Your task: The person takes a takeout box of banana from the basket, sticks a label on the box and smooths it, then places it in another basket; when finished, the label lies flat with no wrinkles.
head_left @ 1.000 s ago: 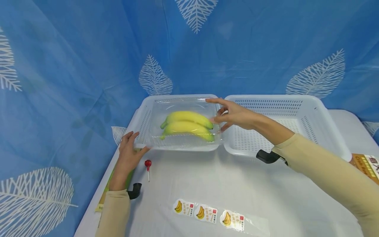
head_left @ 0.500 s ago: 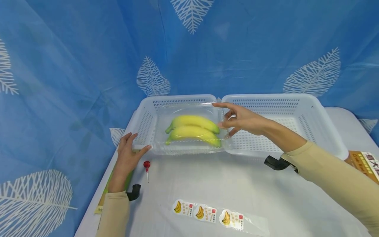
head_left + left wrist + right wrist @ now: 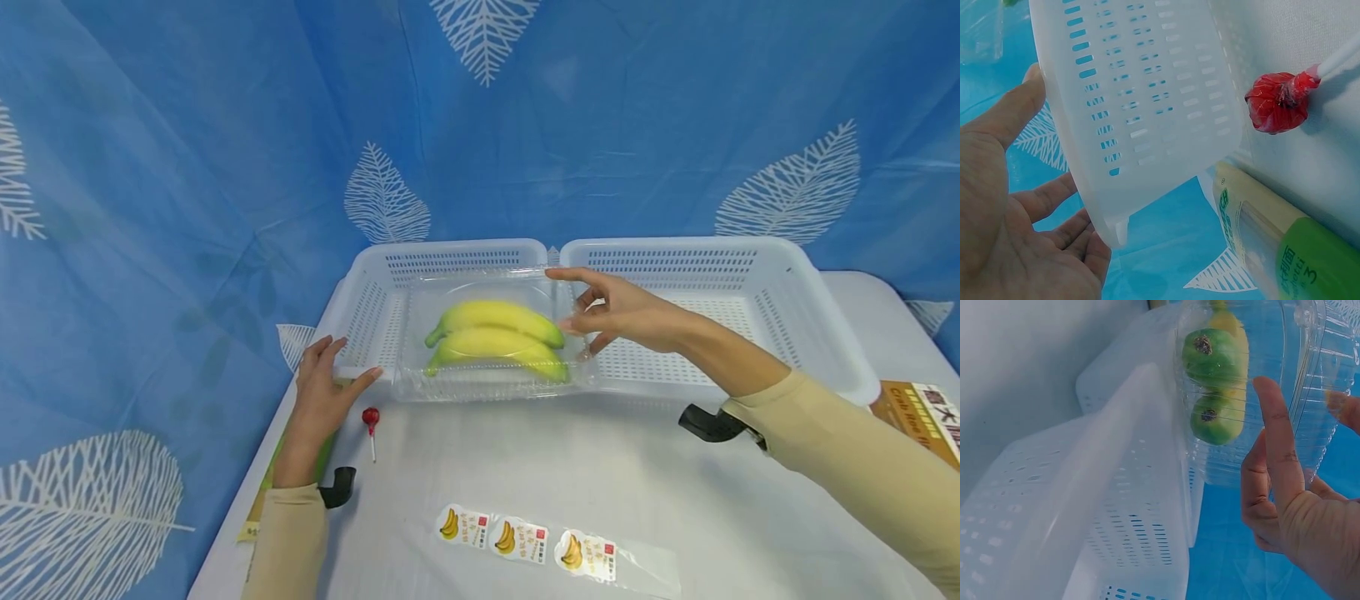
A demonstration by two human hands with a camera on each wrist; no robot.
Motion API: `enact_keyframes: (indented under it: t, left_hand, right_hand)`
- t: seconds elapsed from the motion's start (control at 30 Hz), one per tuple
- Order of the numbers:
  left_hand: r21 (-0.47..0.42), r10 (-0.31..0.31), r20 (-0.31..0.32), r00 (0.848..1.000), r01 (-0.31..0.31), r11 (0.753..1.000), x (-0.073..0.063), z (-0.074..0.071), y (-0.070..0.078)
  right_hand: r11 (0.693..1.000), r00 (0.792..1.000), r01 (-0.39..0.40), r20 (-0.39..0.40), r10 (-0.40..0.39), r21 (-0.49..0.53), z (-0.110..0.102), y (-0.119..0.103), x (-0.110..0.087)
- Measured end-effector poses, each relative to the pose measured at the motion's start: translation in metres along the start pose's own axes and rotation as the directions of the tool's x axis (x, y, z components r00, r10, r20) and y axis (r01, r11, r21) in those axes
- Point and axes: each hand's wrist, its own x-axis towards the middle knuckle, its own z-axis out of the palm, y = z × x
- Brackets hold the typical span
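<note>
Two bananas (image 3: 498, 316) in a clear box (image 3: 480, 388), hands (image 3: 322, 387) (image 3: 630, 313) at box and left basket (image 3: 366, 315).

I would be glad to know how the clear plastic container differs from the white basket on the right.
The clear plastic container shows two bananas through its transparent walls; the white basket on the right has white, slotted walls. The container looks smaller than the basket. The right hand grips the container, while neither hand grips the basket. Both are roughly rectangular.
</note>
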Motion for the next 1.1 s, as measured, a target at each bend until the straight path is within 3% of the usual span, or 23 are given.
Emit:
enact_keyframes:
  t: [0.43,0.73,1.1]
  left_hand:
    - [-0.013,0.029,-0.004,1.0,-0.029,1.0,-0.001,0.001,0.002]
    - [0.006,-0.006,0.017,1.0,0.005,1.0,-0.001,-0.001,0.001]
    - [0.001,-0.005,0.018,1.0,0.005,1.0,-0.002,-0.002,0.004]
  right_hand:
    - [1.0,1.0,0.004,-0.02,-0.004,-0.019,0.002,0.007,-0.025]
    - [0.999,1.0,0.011,-0.026,-0.012,-0.052,0.01,0.007,-0.05]
    - [0.997,0.999,0.025,-0.029,-0.027,-0.068,0.014,0.011,-0.07]
